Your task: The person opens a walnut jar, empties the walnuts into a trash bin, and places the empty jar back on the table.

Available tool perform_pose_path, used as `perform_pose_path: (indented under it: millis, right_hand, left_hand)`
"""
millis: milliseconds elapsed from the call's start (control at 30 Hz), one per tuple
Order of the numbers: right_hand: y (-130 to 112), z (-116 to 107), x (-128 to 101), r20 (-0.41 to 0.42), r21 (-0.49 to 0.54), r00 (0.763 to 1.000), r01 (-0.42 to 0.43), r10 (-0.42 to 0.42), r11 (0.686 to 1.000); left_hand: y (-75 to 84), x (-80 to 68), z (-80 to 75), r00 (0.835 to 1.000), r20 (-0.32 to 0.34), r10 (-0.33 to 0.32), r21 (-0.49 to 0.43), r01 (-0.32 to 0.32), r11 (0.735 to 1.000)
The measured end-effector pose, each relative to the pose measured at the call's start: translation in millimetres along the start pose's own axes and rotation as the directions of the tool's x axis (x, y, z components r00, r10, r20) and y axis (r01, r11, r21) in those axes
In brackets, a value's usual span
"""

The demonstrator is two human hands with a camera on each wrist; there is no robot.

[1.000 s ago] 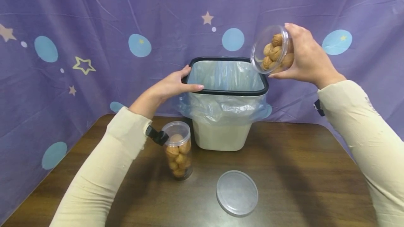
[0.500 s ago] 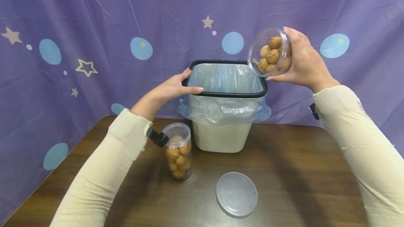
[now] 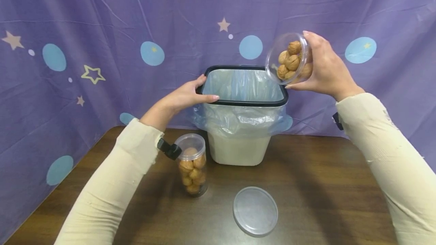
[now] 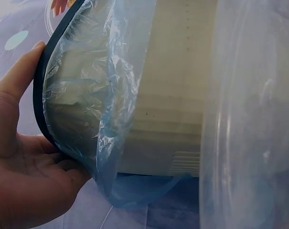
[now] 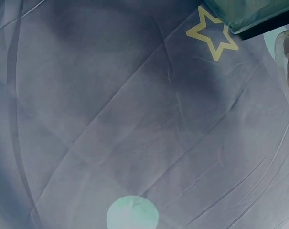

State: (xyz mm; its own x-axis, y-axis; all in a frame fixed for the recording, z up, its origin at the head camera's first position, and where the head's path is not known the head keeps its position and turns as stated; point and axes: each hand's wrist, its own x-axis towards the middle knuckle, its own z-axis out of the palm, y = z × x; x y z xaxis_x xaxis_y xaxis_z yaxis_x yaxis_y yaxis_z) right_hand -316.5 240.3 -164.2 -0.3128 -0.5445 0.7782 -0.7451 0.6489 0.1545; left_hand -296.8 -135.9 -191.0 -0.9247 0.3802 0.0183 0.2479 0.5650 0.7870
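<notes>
My left hand (image 3: pixel 182 94) grips the left corner of a pale trash can (image 3: pixel 238 152), thumb over the black rim (image 3: pixel 246 103) and fingers on its side. In the left wrist view, my left hand (image 4: pixel 32 171) shows against that rim. A bluish plastic bag (image 3: pixel 252 120) lines the can and hangs over its outside. Up at the right rear corner, my right hand (image 3: pixel 325 67) holds a lidless clear jar (image 3: pixel 276 54), tipped with its mouth toward the left. Several walnuts (image 3: pixel 292 62) lie inside it. The right wrist view catches only the jar's edge (image 5: pixel 281 52).
A second clear jar (image 3: pixel 192 173) of walnuts, lid on, stands on the wooden table (image 3: pixel 316 188) left of the can, close under my left wrist. A round translucent lid (image 3: pixel 255 211) lies flat near the front. Behind everything hangs a purple patterned cloth (image 3: pixel 190 6).
My right hand has shifted slightly left with the tipped jar, bringing its mouth a little farther over the can's corner. The walnuts stay in the jar. My left hand keeps its grip.
</notes>
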Motion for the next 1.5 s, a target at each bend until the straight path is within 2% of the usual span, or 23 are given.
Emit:
perform_pose_path:
  millis: [400,600,800,967,1267,1500]
  right_hand:
    - [-8,2,11,0.024,-0.015,0.999,0.031,-0.031,0.999]
    - [-8,1,12,0.001,-0.071,1.0,-0.025,0.025,0.997]
    - [-9,2,14,0.052,-0.051,0.998,-0.022,0.025,0.998]
    - [-7,4,11,0.065,-0.057,0.996,-0.062,0.066,0.996]
    - [-2,4,9,0.048,-0.054,0.998,0.038,-0.036,0.998]
    - [-4,3,10,0.063,-0.055,0.997,0.059,-0.055,0.997]
  left_hand:
    - [0.1,-0.4,-1.6,1.0,0.006,-0.003,0.011,0.003,1.0]
    - [1.7,0.0,-1.0,1.0,0.002,0.007,0.02,-0.007,1.0]
    - [0.6,1.1,-0.6,1.0,0.001,0.004,0.011,-0.004,1.0]
    - [-1.8,2.5,-0.7,1.0,0.01,0.004,0.011,-0.004,1.0]
    - [-1.3,1.4,-1.8,1.0,0.006,0.007,0.019,-0.007,1.0]
    - [-1.1,2.5,-0.5,1.0,0.015,0.009,0.02,-0.009,1.0]
